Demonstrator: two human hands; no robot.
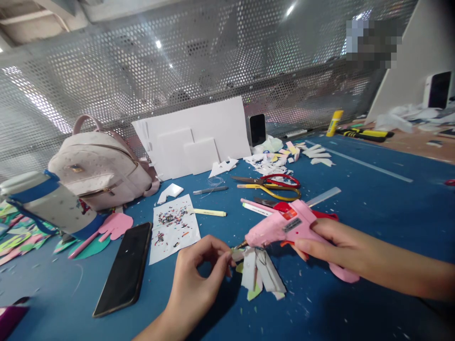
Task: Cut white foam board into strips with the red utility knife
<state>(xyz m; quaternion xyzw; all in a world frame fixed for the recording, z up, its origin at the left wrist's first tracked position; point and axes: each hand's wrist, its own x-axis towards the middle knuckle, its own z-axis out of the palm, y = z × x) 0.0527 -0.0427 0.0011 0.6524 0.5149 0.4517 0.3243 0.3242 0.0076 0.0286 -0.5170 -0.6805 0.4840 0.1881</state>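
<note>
A pink hot glue gun (pixel 277 226) is gripped by its handle in my right hand (pixel 334 241), with fingers around the orange trigger. Its nozzle points left, right beside the fingertips of my left hand (pixel 199 274). Between thumb and fingers my left hand pinches a small pale foam piece (pixel 237 255). A cluster of white foam strips (pixel 270 272) with light green bits lies just under the gun's nozzle. Whether the pinched piece is joined to those strips I cannot tell. A clear glue stick (pixel 324 196) sticks out behind the gun.
Beyond the gun are red-and-yellow-handled scissors (pixel 280 182) and pens. At left lie a black phone (pixel 124 270) and a paper with beads (pixel 176 227). A tumbler (pixel 53 206), a backpack (pixel 103 166) and white boards (pixel 199 135) stand behind, with foam scraps (pixel 270 163) nearby.
</note>
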